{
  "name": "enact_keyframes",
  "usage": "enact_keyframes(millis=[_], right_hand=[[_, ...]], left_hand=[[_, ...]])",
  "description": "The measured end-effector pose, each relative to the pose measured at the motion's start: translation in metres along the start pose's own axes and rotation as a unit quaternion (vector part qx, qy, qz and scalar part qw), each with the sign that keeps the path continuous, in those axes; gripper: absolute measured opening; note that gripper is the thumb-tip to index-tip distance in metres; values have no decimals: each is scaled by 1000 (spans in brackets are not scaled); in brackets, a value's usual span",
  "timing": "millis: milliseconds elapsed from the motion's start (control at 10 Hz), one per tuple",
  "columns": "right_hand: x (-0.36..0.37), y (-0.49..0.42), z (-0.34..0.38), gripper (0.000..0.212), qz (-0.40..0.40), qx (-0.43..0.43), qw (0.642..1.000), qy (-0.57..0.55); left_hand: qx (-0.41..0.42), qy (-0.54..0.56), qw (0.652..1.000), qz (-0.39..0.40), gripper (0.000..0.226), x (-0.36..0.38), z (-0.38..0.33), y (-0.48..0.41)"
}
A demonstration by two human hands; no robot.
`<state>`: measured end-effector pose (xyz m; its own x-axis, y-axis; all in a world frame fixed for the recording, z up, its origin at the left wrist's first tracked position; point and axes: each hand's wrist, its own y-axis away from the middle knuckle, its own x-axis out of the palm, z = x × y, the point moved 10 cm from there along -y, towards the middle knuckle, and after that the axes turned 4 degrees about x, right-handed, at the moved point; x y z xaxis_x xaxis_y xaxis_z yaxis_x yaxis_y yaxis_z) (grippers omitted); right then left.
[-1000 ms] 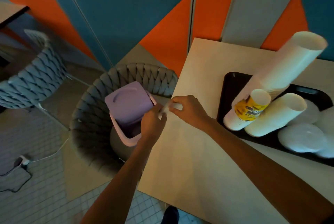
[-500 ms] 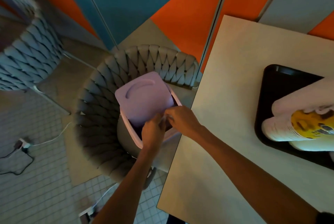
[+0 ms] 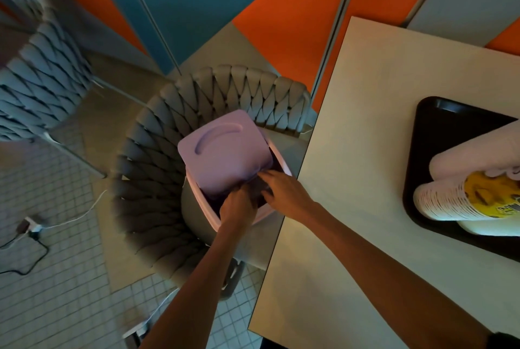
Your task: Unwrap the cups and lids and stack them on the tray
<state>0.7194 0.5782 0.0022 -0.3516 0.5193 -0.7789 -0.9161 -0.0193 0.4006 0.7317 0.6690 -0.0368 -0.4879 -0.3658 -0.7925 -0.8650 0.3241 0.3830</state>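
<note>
Now both hands are over at the bin (image 3: 200, 200), which sits on a woven chair (image 3: 152, 168) just beside the table (image 3: 351, 137). The left hand (image 3: 239, 208) dips its fingers in under the bin's lilac flap (image 3: 225, 151), out of sight, so I cannot tell their grip. The right hand (image 3: 284, 194) has its fingers stretched out loose at the opening. Well apart, the cups (image 3: 447, 202) lie in stacks on their sides on the black tray (image 3: 439, 112).
</note>
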Motion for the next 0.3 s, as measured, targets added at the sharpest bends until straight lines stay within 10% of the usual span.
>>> enact_keyframes(millis=[300], right_hand=[[-24,23,-16,41,-49,44,996,-62]], left_hand=[[46,-9,999,-10,34,-2,-28,5]])
